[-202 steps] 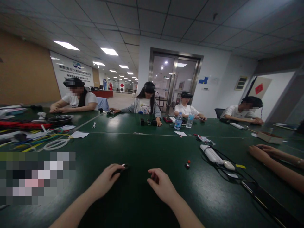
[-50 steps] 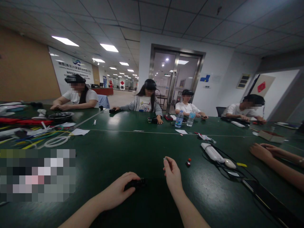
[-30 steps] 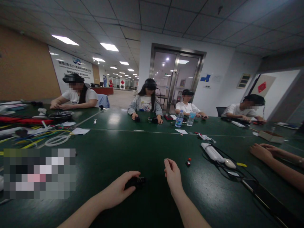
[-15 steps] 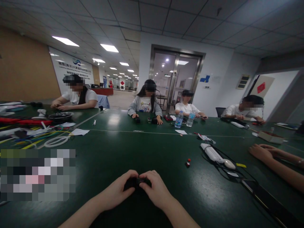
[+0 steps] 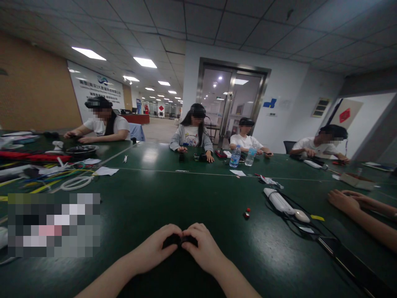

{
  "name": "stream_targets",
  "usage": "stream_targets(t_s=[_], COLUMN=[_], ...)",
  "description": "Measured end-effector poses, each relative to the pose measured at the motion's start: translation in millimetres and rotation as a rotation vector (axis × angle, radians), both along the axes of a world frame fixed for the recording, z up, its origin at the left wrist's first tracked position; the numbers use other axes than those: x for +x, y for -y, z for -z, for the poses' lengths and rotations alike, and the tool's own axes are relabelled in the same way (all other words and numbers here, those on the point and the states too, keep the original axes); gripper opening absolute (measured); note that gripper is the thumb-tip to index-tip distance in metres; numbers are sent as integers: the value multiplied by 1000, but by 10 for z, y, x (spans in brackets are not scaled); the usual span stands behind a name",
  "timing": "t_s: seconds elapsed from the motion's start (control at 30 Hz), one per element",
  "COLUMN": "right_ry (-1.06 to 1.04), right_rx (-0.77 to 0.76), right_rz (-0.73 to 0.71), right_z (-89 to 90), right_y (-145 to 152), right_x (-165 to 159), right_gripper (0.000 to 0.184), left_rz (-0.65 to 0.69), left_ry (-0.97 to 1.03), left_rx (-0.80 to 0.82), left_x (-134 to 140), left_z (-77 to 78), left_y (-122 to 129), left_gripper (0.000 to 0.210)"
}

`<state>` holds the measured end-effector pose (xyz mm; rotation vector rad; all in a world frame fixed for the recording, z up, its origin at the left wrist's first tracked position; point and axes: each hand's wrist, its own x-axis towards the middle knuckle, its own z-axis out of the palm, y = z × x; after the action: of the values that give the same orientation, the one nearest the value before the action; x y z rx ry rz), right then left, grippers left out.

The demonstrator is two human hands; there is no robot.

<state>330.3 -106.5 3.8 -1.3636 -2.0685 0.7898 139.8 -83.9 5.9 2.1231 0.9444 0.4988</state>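
Low in the middle of the head view, my left hand and my right hand meet over the dark green table. Between their fingertips is a small black object, pinched from both sides. Its kind is too dark and too covered by the fingers to make out. Both hands are closed, thumbs toward me and fingers curled on the far side. A small red and silver item lies on the table to the right, apart from my hands.
To the right lie a white power strip, black cables and a dark flat slab. Another person's forearms rest beyond. Cables and tools crowd the left. Two water bottles stand across, where several people sit.
My hands stay nearly in place; the fingertips have drawn slightly closer and cover more of the black object. The whole view has shifted a little.
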Motion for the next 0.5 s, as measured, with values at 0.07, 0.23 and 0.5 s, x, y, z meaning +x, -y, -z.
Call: stream_targets(t_s=[0.07,0.23,0.5], right_ry=[-15,-39,-62], right_rx=[-14,-35,-101], right_rz=[8,31,47], right_z=[10,40,29], right_y=[-8,-38,-20], right_x=[5,27,57], right_gripper=[19,20,36], left_rz=[24,34,22], left_ry=[-3,-38,-97], left_rx=[-1,-30,16], left_x=[0,2,-14], left_z=[-31,-91,-104], left_y=[8,21,-14], left_gripper=[26,29,28])
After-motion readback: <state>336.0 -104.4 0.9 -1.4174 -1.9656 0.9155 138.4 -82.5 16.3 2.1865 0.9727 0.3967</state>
